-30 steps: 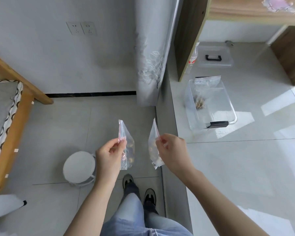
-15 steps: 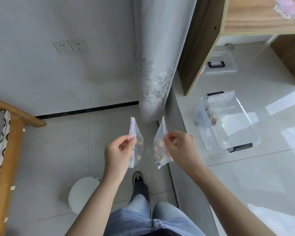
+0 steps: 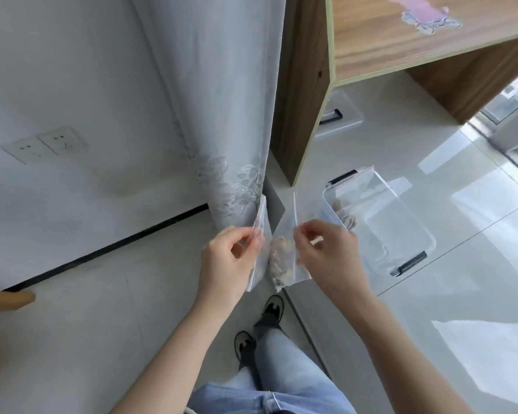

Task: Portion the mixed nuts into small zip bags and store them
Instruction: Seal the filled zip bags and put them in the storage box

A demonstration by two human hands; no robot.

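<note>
Two hands are raised side by side. Left hand [image 3: 228, 261] is pinching one zip bag [image 3: 259, 231]; right hand [image 3: 326, 252] is pinching another bag of nuts [image 3: 284, 258].

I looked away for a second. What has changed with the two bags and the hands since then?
The left hand and right hand moved closer, so the left bag and right bag now nearly meet. Each hand still pinches its bag near the top; the clear bin still sits on the ledge.
</note>
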